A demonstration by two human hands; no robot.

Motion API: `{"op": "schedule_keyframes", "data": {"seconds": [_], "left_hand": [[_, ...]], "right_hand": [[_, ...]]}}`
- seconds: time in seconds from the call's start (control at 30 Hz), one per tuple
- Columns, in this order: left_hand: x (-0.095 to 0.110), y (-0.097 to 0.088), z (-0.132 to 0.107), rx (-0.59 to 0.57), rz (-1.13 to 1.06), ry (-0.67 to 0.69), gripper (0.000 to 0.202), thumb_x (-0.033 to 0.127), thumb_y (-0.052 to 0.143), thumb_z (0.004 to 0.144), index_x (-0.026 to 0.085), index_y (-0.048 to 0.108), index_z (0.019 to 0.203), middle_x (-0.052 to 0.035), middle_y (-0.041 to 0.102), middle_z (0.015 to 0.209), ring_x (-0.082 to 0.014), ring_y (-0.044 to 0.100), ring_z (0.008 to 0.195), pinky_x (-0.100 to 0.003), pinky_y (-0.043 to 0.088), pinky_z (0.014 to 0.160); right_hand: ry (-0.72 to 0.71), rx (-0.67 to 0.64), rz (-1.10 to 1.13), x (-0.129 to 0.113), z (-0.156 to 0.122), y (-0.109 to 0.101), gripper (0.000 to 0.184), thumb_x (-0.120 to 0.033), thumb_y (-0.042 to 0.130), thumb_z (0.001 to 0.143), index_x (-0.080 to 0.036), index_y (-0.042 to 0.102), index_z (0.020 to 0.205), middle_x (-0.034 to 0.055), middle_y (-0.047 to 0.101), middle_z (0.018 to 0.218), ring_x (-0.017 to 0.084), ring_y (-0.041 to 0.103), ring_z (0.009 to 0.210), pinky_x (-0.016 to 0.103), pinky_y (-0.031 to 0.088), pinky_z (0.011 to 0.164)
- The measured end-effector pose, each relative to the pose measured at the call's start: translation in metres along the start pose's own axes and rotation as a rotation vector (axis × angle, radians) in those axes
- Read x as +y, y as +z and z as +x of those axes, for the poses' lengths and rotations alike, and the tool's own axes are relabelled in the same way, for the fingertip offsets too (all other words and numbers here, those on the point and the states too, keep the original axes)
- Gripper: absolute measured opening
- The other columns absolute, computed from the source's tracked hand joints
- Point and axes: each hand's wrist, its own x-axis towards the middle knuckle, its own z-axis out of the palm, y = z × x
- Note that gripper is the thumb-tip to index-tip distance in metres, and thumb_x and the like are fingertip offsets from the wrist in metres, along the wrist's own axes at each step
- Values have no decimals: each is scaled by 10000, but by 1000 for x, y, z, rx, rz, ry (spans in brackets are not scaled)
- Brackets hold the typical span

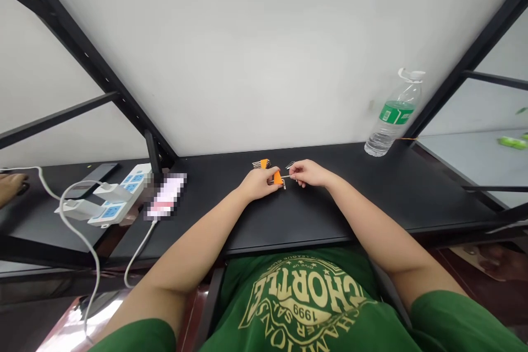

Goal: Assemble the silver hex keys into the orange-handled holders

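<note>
My left hand [260, 182] is closed around an orange hex key holder [278, 178], with a short bent metal end showing just below it. Between the fingertips of my right hand [308, 172] is a thin metal hex key [287, 176], which reaches across to the orange holder; whether its tip sits in a slot is too small to tell. Behind my left hand lies a second orange holder [264, 163] with several hex keys fanned out to its left. Some small dark metal pieces [290, 165] rest on the table just behind my right fingertips.
On the black table [330, 220], a large water bottle [391, 115] stands at the right by the wall. At left are a phone [167, 195] on a white cable and a white power strip [124, 195] with plugs. Another person's hand [11, 187] shows at the far left edge.
</note>
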Motion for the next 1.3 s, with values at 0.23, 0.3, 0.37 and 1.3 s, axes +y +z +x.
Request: {"op": "schedule_keyframes", "data": {"seconds": [0.23,0.3,0.37,1.3], "left_hand": [[9,-2,0,34,44,108,234,381,700,921,255,678,1118,6,679,810,-187,652,775,-290,466,718],[7,1,0,92,69,147,214,364,696,923,252,677,1104,-20,693,887,-202,664,845,-304,494,776],[3,4,1,147,71,169,255,337,694,921,250,672,1159,-43,709,971,-214,672,911,-318,515,830],[-10,9,3,79,25,32,426,378,694,896,265,675,1307,-39,764,1050,-212,724,920,-337,584,864]], "right_hand": [[10,4,218,-5,4,22,101,-126,772,861,-164,685,828,-19,666,616,116,625,518,209,549,473],[35,22,385,-7,3,27,144,-141,804,859,-164,664,837,-7,691,634,113,642,528,207,572,500],[78,18,549,-8,2,29,169,-140,825,859,-159,658,855,16,724,675,118,691,581,215,622,584],[63,271,-870,18,13,-7,279,-222,592,1027,-235,828,1174,122,660,1231,204,679,963,291,514,842]]}}
